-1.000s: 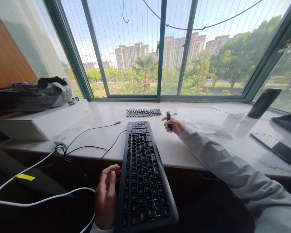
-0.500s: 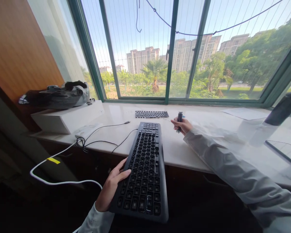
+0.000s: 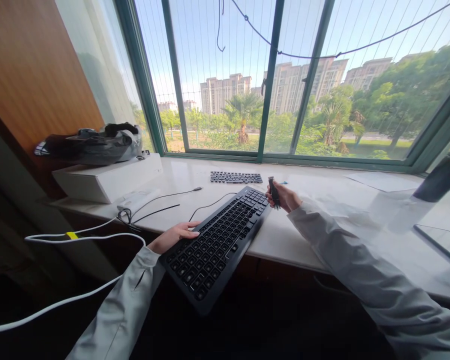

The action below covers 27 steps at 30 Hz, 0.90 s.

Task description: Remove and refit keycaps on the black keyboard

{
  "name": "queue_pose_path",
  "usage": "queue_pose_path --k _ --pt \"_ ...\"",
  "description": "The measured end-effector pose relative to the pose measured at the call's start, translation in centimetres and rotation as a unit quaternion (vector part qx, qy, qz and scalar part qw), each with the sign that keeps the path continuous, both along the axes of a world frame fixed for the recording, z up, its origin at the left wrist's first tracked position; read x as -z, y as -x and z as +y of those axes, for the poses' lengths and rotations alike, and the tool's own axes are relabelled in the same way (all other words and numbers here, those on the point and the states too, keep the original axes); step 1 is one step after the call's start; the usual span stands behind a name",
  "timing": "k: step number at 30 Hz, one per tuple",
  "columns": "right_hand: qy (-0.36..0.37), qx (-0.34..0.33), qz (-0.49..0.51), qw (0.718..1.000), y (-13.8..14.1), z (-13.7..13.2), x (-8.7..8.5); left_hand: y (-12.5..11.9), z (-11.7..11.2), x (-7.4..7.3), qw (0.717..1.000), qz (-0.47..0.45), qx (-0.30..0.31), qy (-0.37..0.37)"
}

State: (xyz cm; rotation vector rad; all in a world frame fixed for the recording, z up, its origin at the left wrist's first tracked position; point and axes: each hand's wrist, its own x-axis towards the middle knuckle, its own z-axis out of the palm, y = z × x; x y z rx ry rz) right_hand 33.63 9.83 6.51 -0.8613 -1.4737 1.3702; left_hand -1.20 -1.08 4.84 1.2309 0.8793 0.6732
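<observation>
My left hand is closed on the left edge of a black keyboard, its thumb on top. The keyboard lies slantwise, with its far end over the white sill and its near end jutting past the edge. Most of its main section shows bare sockets, while caps sit on the number pad at the far end. In my right hand is a small black hand tool, gripped upright beside the keyboard's far corner; its exact kind is unclear. Loose keycaps lie in rows behind the keyboard.
Black cables and a white cord run at the left. A white box there bears a dark bag. To the right are paper, a dark cylindrical object and a flat dark-edged device. Windows rise behind the sill.
The keyboard has turned, its far end swinging right toward my right hand and its near end left and up. My left hand moved up with it. The tool in my right hand has tilted.
</observation>
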Motion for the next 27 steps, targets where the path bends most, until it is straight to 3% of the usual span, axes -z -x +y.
queue_pose_path --k 4,8,14,19,22,26,27 --pt "-0.098 0.004 -0.111 0.989 0.2 0.0 0.7 0.8 2.4 -0.9 0.995 0.091 -0.006 -0.044" --pt "-0.18 -0.022 -0.169 0.969 0.5 -0.2 1.0 1.5 4.2 -2.1 0.978 0.18 0.026 -0.101" --pt "-0.169 -0.041 -0.147 0.974 0.8 -0.5 1.0 1.2 5.8 -3.9 0.923 0.334 -0.024 -0.191" --pt "-0.135 -0.049 -0.162 0.976 0.6 -1.1 0.8 1.2 6.3 -3.3 0.904 0.369 -0.031 -0.213" --pt "-0.217 -0.071 -0.23 0.946 0.5 -1.5 0.8 1.7 6.3 -2.5 0.874 0.417 -0.052 -0.242" --pt "-0.387 -0.107 -0.302 0.865 0.5 -2.4 1.2 0.7 4.5 -2.6 0.795 0.459 -0.191 -0.346" --pt "-0.419 -0.105 -0.317 0.844 0.6 -2.8 1.3 -0.2 3.5 -2.9 0.79 0.446 -0.208 -0.365"
